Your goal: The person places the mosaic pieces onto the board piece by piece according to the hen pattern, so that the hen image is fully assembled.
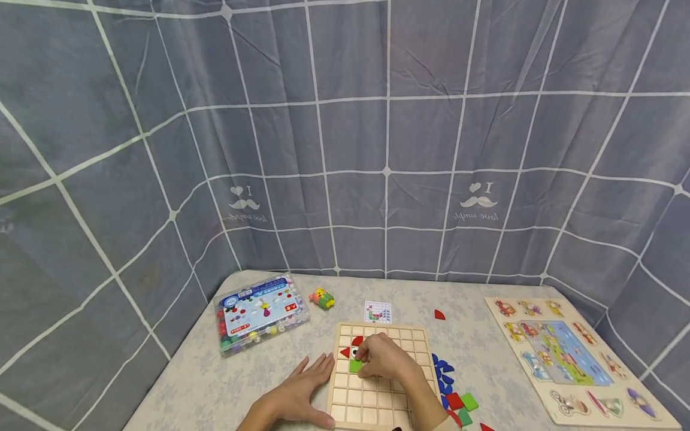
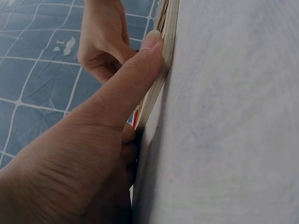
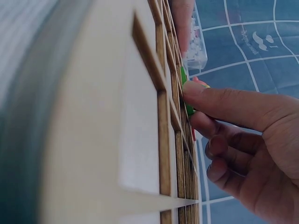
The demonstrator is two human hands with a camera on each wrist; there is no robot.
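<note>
A wooden grid board (image 1: 345,413) lies on the table in front of me. My left hand (image 1: 296,392) rests flat beside its left edge, fingers spread, and the thumb touches the rim in the left wrist view. Over the upper left cells, my right hand (image 1: 385,359) pinches a green square tile (image 1: 354,366) between thumb and index finger, low against the grid. Just above that tile sit a red triangle (image 1: 345,352), a white tile with a black dot (image 1: 353,352) and a red quarter-circle (image 1: 357,340). My right fingers partly cover these cells.
Behind the board lies a pattern card (image 1: 377,312); a red quarter-circle piece (image 1: 439,315) is to its right. Blue pieces (image 1: 443,374) and red and green tiles (image 1: 469,401) lie right of the board. A bead box (image 1: 261,311), small toy (image 1: 322,298) and picture puzzle (image 1: 571,359) stand farther out.
</note>
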